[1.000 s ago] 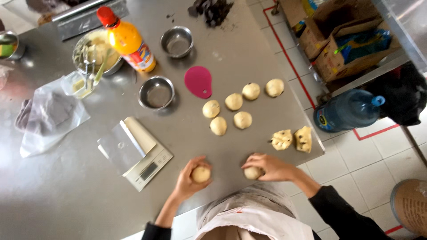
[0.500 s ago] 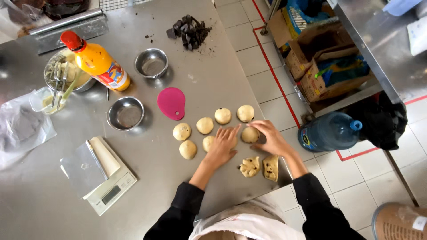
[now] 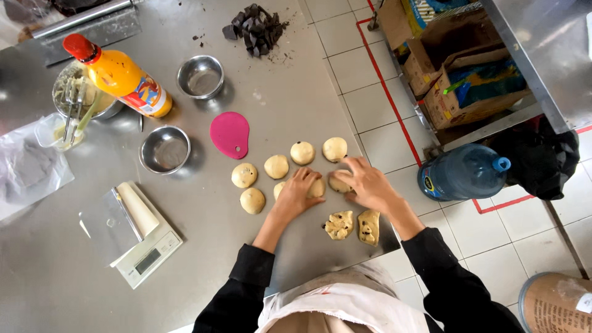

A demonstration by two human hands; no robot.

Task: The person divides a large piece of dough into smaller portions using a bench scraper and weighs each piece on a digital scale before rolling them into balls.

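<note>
Both hands moved up from desk point(image 3: 203, 246) edge: left hand point(image 3: 300, 190), right hand point(image 3: 365, 183) now each cupped over dough ball among rounded batch, twelve o'clock of two unshaped pieces point(image 3: 353, 225).

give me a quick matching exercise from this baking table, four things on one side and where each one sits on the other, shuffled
Things:
1. pink scraper
2. chocolate chunks
3. kitchen scale
4. left hand

Places:
A. piled at the far edge of the table
B. resting on a dough ball among the rolled ones
C. on the near left part of the table, with a metal bench scraper on it
D. flat on the table between a steel bowl and the dough balls

Pairs: 1-D, 2-A, 3-C, 4-B
</note>
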